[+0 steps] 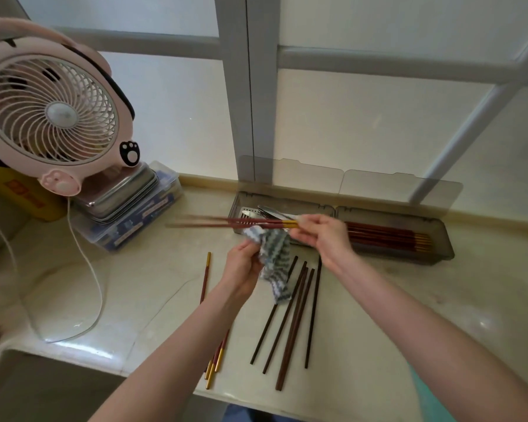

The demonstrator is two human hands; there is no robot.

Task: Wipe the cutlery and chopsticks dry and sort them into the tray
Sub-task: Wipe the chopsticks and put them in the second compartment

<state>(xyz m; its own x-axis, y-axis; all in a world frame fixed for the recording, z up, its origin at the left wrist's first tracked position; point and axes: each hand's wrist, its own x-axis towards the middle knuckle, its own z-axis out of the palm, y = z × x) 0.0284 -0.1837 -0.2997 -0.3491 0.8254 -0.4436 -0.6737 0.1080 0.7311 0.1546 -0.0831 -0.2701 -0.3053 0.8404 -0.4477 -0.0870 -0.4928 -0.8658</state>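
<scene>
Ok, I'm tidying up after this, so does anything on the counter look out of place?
One red chopstick lies alone, left of the dark chopsticks. A few more red chopsticks lie under the left forearm, gold ends right at the counter's front edge, where they might slide off.

The left grip (245,265) curls closed, while the right grip (320,236) beside it pinches with thumb and forefinger.

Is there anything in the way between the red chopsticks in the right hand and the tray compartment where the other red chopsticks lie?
Nothing visible does. The compartment has its lid open behind it, and the right hand holds the held chopsticks just left of it. Only stored chopsticks lie inside.
</scene>
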